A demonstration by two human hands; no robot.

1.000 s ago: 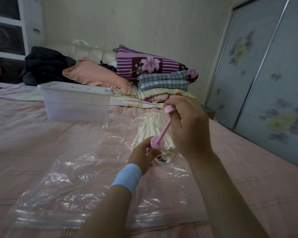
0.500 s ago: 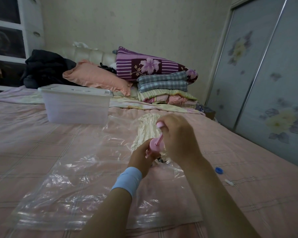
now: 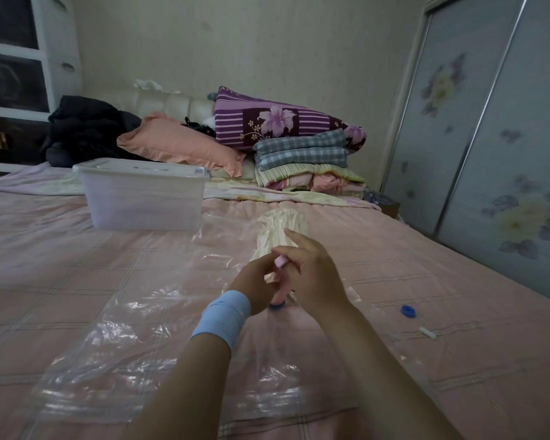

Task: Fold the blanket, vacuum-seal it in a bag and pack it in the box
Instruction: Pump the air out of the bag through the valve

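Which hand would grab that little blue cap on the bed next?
Right hand, probably: the blue cap lies on its side, while the left hand holds the pink pump.

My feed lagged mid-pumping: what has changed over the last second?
The right hand has pushed the plunger of the pink plastic hand pump down, from raised high to nearly in. The left hand still grips the pump's base on the clear plastic vacuum bag. The cream folded blanket and translucent storage box have not moved.
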